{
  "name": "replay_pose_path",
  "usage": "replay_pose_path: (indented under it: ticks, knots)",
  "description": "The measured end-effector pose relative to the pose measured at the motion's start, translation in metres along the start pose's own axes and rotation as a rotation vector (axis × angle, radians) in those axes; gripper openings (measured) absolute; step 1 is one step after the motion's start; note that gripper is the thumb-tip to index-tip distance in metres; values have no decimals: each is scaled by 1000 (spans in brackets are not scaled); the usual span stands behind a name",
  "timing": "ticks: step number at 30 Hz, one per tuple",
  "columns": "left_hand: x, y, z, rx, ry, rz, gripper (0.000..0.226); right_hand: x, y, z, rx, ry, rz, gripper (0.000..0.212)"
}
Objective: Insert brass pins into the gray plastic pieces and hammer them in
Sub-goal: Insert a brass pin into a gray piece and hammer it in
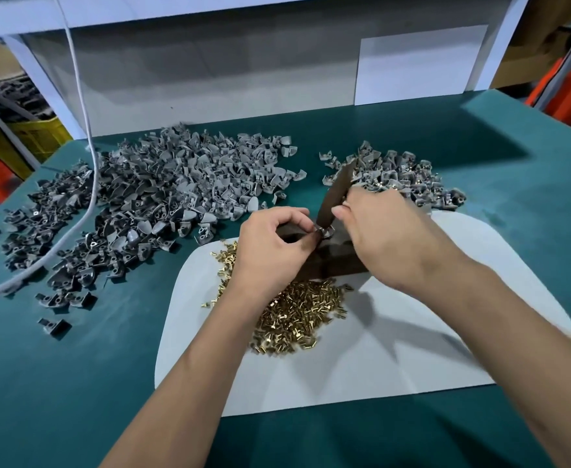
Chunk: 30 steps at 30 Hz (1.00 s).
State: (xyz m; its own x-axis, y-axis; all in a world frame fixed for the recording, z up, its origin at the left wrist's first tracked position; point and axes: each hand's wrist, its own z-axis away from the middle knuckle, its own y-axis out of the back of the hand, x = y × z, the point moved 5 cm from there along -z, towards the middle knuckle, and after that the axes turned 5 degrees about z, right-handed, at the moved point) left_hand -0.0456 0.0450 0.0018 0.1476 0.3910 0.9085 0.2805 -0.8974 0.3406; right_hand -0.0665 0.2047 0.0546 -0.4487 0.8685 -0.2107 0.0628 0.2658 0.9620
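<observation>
- My left hand (272, 246) is pinching a gray piece (324, 231) on the block.
- My right hand (383, 231) is gripping the hammer (336, 190).
- Striking off-centre, I'm risking my fingertips.

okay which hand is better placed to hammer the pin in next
Right, likely. The right hand already grips the dark flat striking bar, raised just over the small gray plastic piece. The left hand pinches that piece on the dark block, steadying it.
</observation>
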Motion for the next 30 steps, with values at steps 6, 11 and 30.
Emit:
replay_pose_path:
  ticks: [6, 11, 30]
  knots:
    - [-2, 1, -1, -4, 5, -1, 24, 6, 24, -2, 188, -16, 47, 27]
    - [-1, 0, 0, 4, 14, 27, 27, 1, 3, -3, -111, -26, 79, 29]
    - [-3, 1, 0, 0, 16, 47, 22, -2, -2, -3, -52, -11, 33, 23]
